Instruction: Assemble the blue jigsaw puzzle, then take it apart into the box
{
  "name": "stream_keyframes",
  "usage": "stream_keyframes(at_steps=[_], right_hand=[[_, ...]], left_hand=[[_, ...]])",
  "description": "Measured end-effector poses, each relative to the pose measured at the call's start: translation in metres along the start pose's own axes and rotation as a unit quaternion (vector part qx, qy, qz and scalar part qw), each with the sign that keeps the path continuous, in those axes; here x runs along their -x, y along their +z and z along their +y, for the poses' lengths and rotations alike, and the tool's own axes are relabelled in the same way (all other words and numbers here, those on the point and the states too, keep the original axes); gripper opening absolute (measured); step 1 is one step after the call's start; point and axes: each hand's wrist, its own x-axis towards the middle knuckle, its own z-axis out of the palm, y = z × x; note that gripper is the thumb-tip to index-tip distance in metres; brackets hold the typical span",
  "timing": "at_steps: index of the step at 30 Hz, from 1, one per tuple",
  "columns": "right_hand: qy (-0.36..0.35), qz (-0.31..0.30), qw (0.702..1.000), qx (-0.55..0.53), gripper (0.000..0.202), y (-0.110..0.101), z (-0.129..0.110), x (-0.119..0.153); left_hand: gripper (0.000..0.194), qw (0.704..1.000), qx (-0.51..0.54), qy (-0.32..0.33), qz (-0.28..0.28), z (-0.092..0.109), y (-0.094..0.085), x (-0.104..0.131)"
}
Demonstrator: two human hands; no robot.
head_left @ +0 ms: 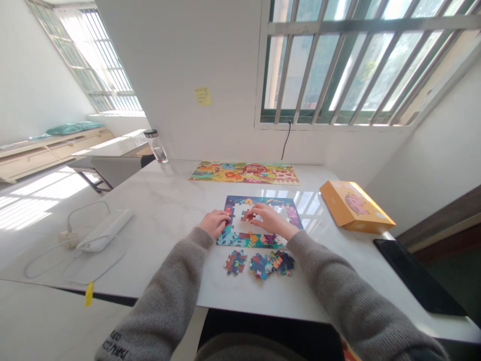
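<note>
- My right hand (263, 218) is pinching a reddish puzzle piece (245, 215) between thumb and fingers, over the left part of the bare middle of the puzzle (252, 240); I can't tell whether it is locked to a neighbour
- My left hand (213, 223) is loose and unclenched, its fingers resting on the left edge of the puzzle, and I see no piece held in it
- The puzzle lies flat on the counter (169, 200) straight in front of me, and I'd call the outside the finished part: a colourful border runs along the top, the left and the bottom, with part of the right side showing too
- My right hand and sleeve cover the lower right, so I can't vouch for the border being whole there
- The inside is what's left: most of it shows as plain white
- The loose pieces lie just below the puzzle, a left pile (235, 262) on its own, then a middle pile (260, 266) and a right pile (284, 262) touching each other; some overlap, so I can't count them
- By my judgement the frame is mostly done and the filling has barely begun
</note>
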Motion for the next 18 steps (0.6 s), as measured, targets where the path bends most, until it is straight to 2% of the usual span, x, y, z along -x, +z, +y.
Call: stream_keyframes(at_steps=[4,8,18], right_hand=[[-0.009,-0.028,1.000,0.007,0.017,0.009,0.000,-0.015],[-0.005,-0.041,0.999,0.021,0.020,0.019,0.001,-0.025],[0.012,-0.038,0.998,0.045,0.023,0.033,0.009,-0.027]], left_hand=[[0.030,0.999,0.031,0.039,-0.003,-0.001,0.004,-0.001],[0.029,0.999,0.038,0.038,0.003,0.000,0.005,0.000],[0.034,0.999,0.024,0.042,-0.006,-0.003,0.007,0.000]])
